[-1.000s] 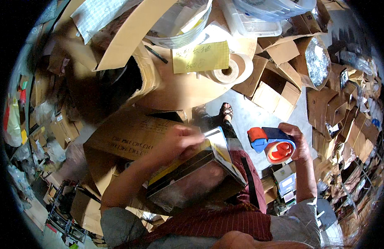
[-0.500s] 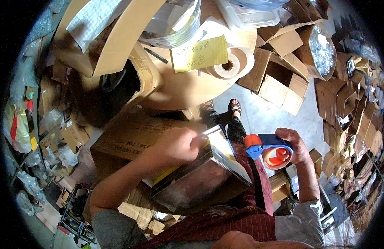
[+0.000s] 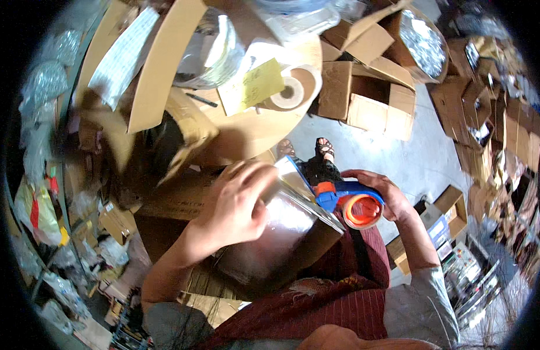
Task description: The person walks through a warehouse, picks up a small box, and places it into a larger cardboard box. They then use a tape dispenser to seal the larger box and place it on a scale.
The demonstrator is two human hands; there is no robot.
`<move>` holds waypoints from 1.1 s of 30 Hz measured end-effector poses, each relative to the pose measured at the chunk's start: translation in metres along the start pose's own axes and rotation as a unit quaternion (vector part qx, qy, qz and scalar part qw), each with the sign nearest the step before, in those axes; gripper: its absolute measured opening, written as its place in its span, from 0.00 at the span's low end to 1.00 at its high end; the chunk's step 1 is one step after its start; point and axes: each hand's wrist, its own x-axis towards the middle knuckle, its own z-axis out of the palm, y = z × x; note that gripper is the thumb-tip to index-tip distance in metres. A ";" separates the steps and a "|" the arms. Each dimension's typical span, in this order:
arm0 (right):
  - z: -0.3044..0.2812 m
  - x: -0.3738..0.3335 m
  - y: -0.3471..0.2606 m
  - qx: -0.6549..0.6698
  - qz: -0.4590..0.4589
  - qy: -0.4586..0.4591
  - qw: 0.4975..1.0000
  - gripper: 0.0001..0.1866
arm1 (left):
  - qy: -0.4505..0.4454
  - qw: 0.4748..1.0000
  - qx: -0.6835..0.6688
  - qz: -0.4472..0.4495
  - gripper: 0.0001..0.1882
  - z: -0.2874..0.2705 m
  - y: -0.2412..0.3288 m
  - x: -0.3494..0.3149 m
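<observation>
Right hand point(image 3: 378, 191): grips blue tape dispenser point(image 3: 357, 188).
Left hand point(image 3: 238, 201): fingers curled, hold unclear.
Package point(image 3: 287, 224): beside left hand; how much is taped, unclear.

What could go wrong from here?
The right hand holds the blue-and-orange tape dispenser close to the edge of the shiny package, so it might knock or scrape it. The package lies tilted, and whether the left hand grips it is unclear, so it could slip.
</observation>
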 end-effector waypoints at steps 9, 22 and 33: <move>-0.007 -0.010 0.035 0.224 -0.020 -0.123 0.967 0.45 | 0.043 0.992 -0.088 0.077 0.22 0.052 -0.002 -0.003; -0.002 -0.033 0.103 0.236 -0.041 -0.110 0.965 0.35 | 0.056 0.993 -0.069 0.077 0.20 0.062 0.017 -0.030; -0.027 -0.068 0.153 0.260 -0.073 -0.134 0.953 0.33 | 0.077 0.995 -0.026 0.058 0.20 0.085 0.042 -0.048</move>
